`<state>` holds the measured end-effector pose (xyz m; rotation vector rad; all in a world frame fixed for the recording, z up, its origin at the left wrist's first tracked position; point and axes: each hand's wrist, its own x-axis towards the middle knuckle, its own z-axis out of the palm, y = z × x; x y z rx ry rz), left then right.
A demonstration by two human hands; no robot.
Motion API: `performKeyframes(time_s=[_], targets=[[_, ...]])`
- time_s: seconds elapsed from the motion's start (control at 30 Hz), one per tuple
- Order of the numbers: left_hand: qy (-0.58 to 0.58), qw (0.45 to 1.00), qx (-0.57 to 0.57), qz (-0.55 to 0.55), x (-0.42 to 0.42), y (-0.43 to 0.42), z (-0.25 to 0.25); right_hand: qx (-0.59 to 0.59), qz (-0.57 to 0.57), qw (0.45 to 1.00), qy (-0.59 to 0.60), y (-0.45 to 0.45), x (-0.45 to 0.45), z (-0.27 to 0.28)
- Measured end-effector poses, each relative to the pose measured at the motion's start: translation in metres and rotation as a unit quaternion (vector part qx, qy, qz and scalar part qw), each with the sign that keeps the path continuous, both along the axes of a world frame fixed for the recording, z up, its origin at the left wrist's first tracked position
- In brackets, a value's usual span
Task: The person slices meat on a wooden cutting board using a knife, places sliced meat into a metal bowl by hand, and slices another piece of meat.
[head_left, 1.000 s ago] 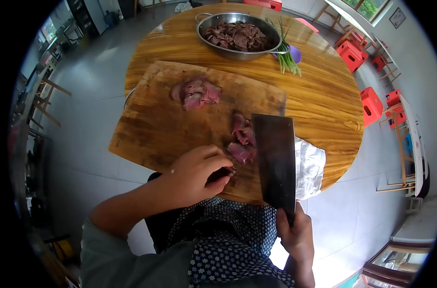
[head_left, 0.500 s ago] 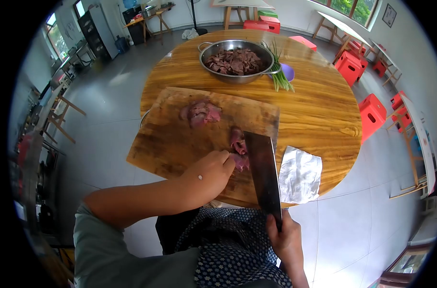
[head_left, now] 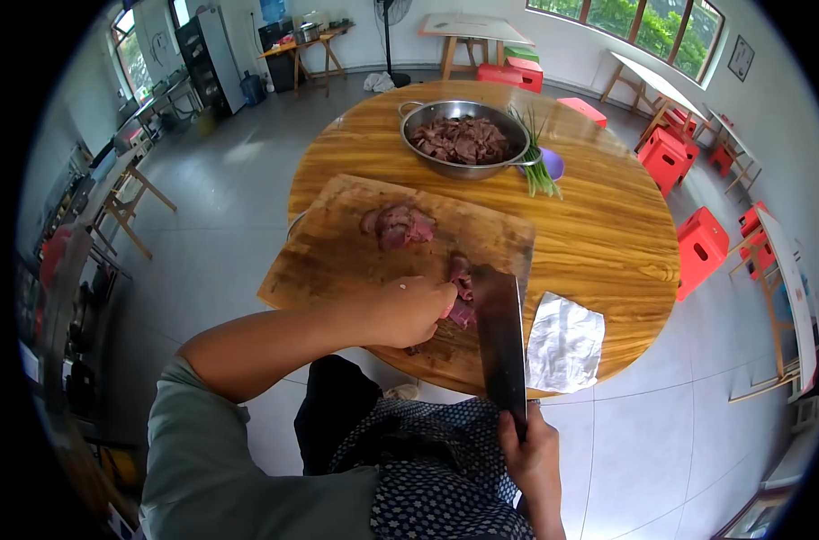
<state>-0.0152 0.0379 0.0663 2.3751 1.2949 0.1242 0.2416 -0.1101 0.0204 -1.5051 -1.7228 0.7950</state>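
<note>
My right hand (head_left: 533,452) is wrapped round the handle of a broad cleaver (head_left: 501,337), whose blade stands over the right part of a wooden cutting board (head_left: 337,261). My left hand (head_left: 418,310) is closed on a piece of red meat, its fingers curled and partly hidden. Slices of meat (head_left: 463,310) lie between those fingers and the blade. Farther up the board rests a small pile of meat (head_left: 399,225), apart from both hands.
On the round wooden table (head_left: 598,216) stand a steel two-handled pan (head_left: 427,160) of sliced dark meat, green onions (head_left: 541,175) and a purple bowl (head_left: 553,163). A white cloth (head_left: 565,344) lies right of the cleaver. Red stools (head_left: 702,247) stand beyond the table's right edge.
The view has tilted up slightly, so the table sits lower in the picture. My left hand has turned, staying by the meat slices. The cleaver remains in my right hand beside them.
</note>
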Motion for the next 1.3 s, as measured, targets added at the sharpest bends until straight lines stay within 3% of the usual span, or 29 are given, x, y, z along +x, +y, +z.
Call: performKeyframes(time_s=[0.17,0.37,0.43,0.53,0.67,0.73,0.77,0.83,0.93,1.07,1.23,1.3], targets=[[0.038,0.999,-0.035,-0.002,0.005,0.003,0.001,0.003,-0.002,1.000,0.019,-0.003,0.002,-0.002],[-0.113,0.988,0.096,0.043,-0.002,-0.019,-0.026,-0.037,-0.011,0.999,0.036,-0.001,0.004,-0.002],[-0.177,0.962,0.187,0.091,0.002,-0.028,-0.031,-0.032,-0.012,0.998,0.050,0.000,0.003,-0.004],[-0.244,0.941,0.146,0.184,0.000,-0.034,-0.042,-0.026,-0.012,0.998,0.051,0.001,0.004,-0.009],[-0.250,0.937,0.157,0.189,-0.005,-0.038,-0.056,-0.052,-0.020,0.997,0.047,-0.002,0.002,-0.004],[-0.442,0.871,-0.003,0.213,-0.009,-0.035,-0.069,-0.035,-0.023,0.998,0.050,-0.002,0.001,-0.007],[-0.444,0.871,0.000,0.211,-0.010,-0.033,-0.073,-0.031,-0.024,0.998,0.050,-0.003,0.001,-0.007],[-0.561,0.793,-0.074,0.225,-0.012,-0.031,-0.074,-0.066,-0.035,0.996,0.037,-0.004,0.002,-0.011],[-0.556,0.796,-0.051,0.234,-0.018,-0.023,-0.085,-0.079,-0.019,0.988,0.135,-0.005,0.004,-0.029],[-0.614,0.730,-0.024,0.299,-0.071,0.008,-0.095,-0.139,-0.036,0.946,0.290,-0.015,0.024,-0.016],[-0.756,0.598,-0.086,0.252,-0.199,0.152,-0.108,-0.030,-0.182,0.884,0.429,-0.045,0.099,-0.071],[-0.768,0.587,-0.131,0.222,-0.254,0.238,-0.110,-0.012,-0.313,0.836,0.451,-0.081,0.122,-0.070]])
